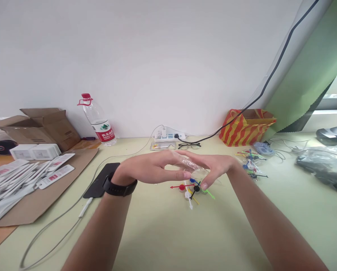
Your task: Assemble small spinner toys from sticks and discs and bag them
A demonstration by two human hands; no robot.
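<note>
My left hand [154,167], with a black band on its wrist, and my right hand [213,167] meet over the middle of the table. Both pinch a small clear plastic bag [191,165] between their fingers. Just under the hands lies a small cluster of coloured plastic pointer pieces [191,189]: red, blue, black, white, yellow and green. My right fingertips hang close above the green one.
A black phone [100,180] with a white cable lies left of my wrist. White packets [21,177] and a cardboard box [41,126] fill the left. A water bottle [99,122], power strip [170,135], glasses [189,145], striped bag [246,126] and more pointer pieces [250,163] sit behind.
</note>
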